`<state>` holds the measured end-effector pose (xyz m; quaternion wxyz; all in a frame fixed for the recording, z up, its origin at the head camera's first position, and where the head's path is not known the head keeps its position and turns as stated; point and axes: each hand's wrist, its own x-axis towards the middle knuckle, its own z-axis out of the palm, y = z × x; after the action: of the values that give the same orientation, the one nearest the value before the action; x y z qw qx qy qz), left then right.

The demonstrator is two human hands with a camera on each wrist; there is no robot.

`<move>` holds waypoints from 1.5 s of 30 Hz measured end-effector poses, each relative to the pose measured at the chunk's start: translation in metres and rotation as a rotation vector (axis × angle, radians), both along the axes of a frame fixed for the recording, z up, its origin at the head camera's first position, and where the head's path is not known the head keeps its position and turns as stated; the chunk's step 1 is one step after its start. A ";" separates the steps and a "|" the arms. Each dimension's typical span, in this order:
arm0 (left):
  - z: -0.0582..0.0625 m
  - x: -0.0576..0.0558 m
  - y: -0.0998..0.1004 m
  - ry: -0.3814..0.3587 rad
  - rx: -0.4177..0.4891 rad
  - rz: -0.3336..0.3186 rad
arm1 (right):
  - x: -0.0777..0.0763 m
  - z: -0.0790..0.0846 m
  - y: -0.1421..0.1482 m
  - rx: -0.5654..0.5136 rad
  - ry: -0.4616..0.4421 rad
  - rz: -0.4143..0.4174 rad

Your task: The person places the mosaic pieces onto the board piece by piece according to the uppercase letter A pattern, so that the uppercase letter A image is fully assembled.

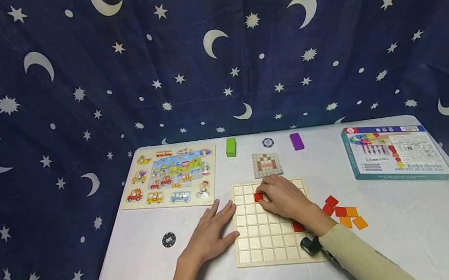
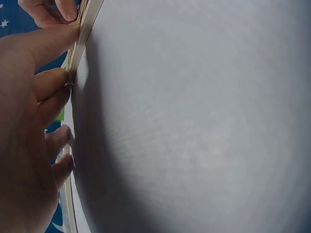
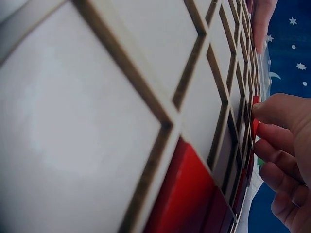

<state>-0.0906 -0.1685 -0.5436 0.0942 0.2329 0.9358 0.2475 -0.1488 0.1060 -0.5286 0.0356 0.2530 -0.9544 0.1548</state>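
Observation:
A wooden grid board (image 1: 254, 243) with square cells lies in the middle of the table. My right hand (image 1: 283, 196) is over its upper part, thumb and fingers pinching a red square tile (image 1: 258, 197) at a cell; that tile (image 3: 255, 116) also shows in the right wrist view. Another red tile (image 1: 298, 226) sits lower down, near the right forearm. Along the board's left edge rests my left hand (image 1: 208, 236), its fingers extended and touching the rim. The right hand and forearm hide part of the board. A small pattern card (image 1: 267, 164) lies just behind it.
Loose red tiles (image 1: 331, 201) and orange tiles (image 1: 360, 223) lie right of the board. A picture puzzle (image 1: 141, 202) is at the back left, a boxed toy (image 1: 396, 151) at the right. Green (image 1: 231, 147) and purple (image 1: 296, 141) blocks and a black chip (image 1: 169, 240) stand apart.

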 end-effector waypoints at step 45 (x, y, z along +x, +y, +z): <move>-0.002 -0.002 0.000 0.020 0.016 -0.006 | 0.075 0.002 0.166 -0.067 -0.048 -0.358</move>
<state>-0.0924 -0.1680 -0.5458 0.0837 0.2391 0.9339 0.2524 -0.0740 0.2720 -0.5263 0.0484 0.0739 -0.9790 0.1838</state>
